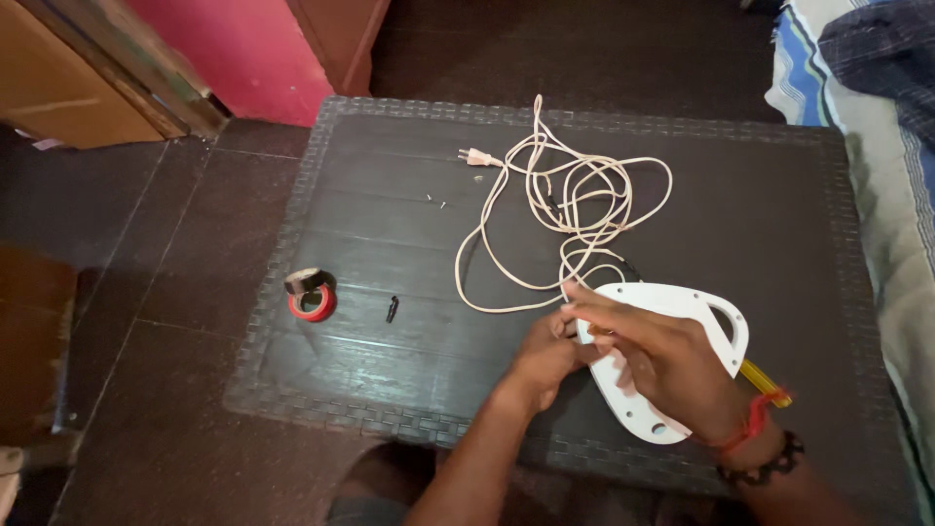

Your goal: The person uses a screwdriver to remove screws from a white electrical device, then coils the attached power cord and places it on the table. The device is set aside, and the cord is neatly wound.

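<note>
Both hands meet at the near edge of a dark table [390, 224] with a woven-pattern border. The left hand [547, 353] is curled closed, its fingertips pinching at the left edge of a white, flat, teardrop-shaped plate [682, 302], right where the cord [575, 195] reaches it; whether it grips the cord, the plate or some small part between them cannot be told, since the fingers hide the spot. The right hand [662, 365] lies over the middle of the plate, fingers bent and pointing toward the left hand, thumb side touching the plate's top face; it seems to press or steady the plate, and its grip is partly hidden by its own back. A yellow handle with a red tip [765, 385] sticks out from under the right hand, just beside its wrist, which wears a red thread and a dark bead bracelet. The cream cord runs away from the hands in a loose tangle of loops across the far half of the table, ending in a plug [477, 156] well beyond and to the left. To the left of the left hand, well apart, lies a small black piece [392, 309], and further left a red tape roll [313, 305] with a dark roll resting on it. Two tiny screws [435, 202] lie far beyond the left hand, near the plug.
</note>
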